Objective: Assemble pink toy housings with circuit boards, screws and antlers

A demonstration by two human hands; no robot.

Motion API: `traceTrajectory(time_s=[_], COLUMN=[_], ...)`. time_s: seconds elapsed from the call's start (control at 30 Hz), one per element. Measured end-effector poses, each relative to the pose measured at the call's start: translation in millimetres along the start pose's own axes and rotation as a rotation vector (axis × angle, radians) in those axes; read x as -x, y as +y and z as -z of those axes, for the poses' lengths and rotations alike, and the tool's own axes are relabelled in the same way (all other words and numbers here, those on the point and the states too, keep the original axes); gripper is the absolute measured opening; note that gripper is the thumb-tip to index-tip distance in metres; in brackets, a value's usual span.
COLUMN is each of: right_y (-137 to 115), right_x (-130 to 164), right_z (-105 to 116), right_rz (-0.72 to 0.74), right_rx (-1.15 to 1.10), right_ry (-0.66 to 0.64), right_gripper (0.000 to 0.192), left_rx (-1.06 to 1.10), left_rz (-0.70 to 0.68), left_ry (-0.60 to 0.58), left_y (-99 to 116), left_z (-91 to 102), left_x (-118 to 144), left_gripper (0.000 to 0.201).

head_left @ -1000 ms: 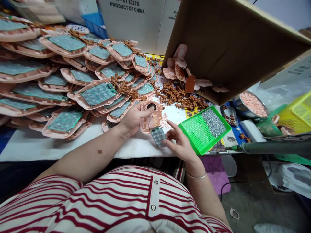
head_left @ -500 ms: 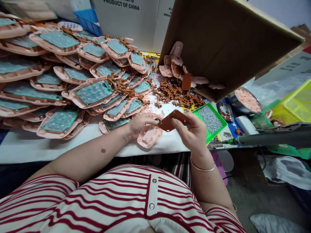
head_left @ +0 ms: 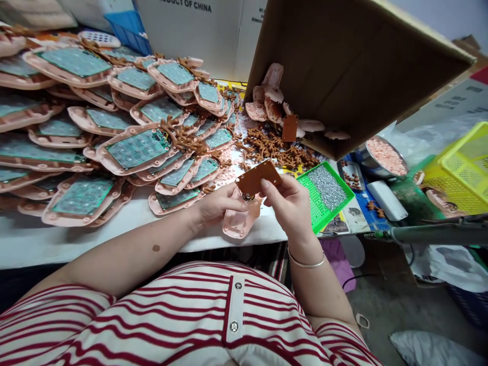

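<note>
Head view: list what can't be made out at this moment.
All in the head view:
Brown board: far face turned away from the camera.
Right hand: some fingertips hidden behind the board.
Left hand: some fingers hidden by the pink shell.
Grey carton: lettering cut off by the top edge.
Metallic bits in the green tray: too small to tell their shape.

So we've got a brown board [head_left: 254, 180], a pale pink shell [head_left: 237, 223], a bright green tray [head_left: 318, 203], a yellow basket [head_left: 461, 173] and a white desk [head_left: 23, 249], plus our shirt [head_left: 183, 305] is off-white with wavy dark red stripes.
</note>
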State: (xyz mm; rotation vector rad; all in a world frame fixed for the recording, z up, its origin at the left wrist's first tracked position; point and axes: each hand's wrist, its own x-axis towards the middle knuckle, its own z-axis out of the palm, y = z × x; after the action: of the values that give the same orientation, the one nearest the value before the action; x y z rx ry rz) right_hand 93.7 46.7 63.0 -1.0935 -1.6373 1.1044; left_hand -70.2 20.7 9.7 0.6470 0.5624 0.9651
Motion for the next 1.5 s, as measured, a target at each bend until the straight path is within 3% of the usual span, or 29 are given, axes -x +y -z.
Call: traceTrajectory(time_s=[0.1,0.2,0.27,0.33,0.4,0.57,0.67,0.77,0.9,1.0,1.13,1.3,1.4,1.5], right_y=[-4,2,8,12,10,-17,-38,-57,-75,-77,-62,-43,-39,-36], right_x=[4,7,10,13,15,9,3,-2,-11,-20,-26,-32,-36,-38], right_z=[5,11,12,11,12,25,34,39,37,32,22,14,10,2], right_rz=[0.214,0.25,0.224,0.225,0.301,0.601,0.657,0.682,0.675,0.606,0.391,0.232,0.17,0.11], right_rx=[0.169,0.163,0.1,0.075,0.136,0.499,0.689,0.945,1.154,1.033,0.811,0.647,0.579,0.507], right_ry=[0.014,-0.008,-0.029,-0.032,-0.039,-0.302,-0.491,-0.539,-0.384,-0.343,-0.293,-0.092,-0.056,-0.056], right_gripper=[0.006,0.003,0.011,0.031,0.047,0.027,0.04,0.032,0.021,0.018,0.006,0.02,0.018,0.018], left_rx=[0.087,0.2,0.197,0.111,-0.002,-0.163,-0.207,-0.174,-0.159,-0.186,-0.077,0.129,-0.021,-0.264], left_rz=[0.019,-0.051,-0.066,-0.056,-0.053,-0.086,-0.074,-0.028,0.045,0.019,0.052,-0.045,-0.071,-0.114], left_ry=[0.045,0.126,0.163,0.171,0.161,0.224,0.278,0.255,0.213,0.2,0.249,0.229,0.149,0.166], left_y=[2,2,1,-2,-5,-7,-6,-5,-3,-5,-6,-3,0,2], left_z=[-0.3,1.3,3.0,4.8,6.6,11.3,11.5,7.5,4.6,7.8,8.2,2.4,1.0,-3.3], left_x=[0,-2,-5,-7,-8,-10,-10,-9,-7,-6,-7,-5,-2,0], left_gripper=[0.028,0.024,0.023,0.022,0.02,0.028,0.028,0.025,0.028,0.03,0.026,0.041,0.049,0.049])
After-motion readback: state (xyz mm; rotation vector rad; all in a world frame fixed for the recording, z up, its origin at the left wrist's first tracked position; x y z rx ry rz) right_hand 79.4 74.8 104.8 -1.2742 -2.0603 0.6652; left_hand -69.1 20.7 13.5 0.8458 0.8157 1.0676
